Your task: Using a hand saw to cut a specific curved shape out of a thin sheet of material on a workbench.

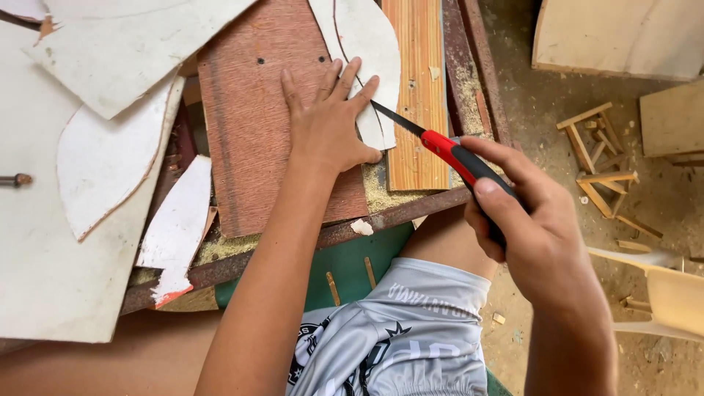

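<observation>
White curved panel point(367, 51) lies flat under your left hand point(326, 121), fingers spread and pressing it onto the reddish board point(249, 125); it looks thin, stiff and prone to chipping, so pin it near the cut. Your right hand point(532, 227) is wrapped around the red-handled saw point(447, 150)

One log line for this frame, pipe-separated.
left hand: flat on white board piece | right hand: gripping red-handled saw | blade at board edge
</observation>
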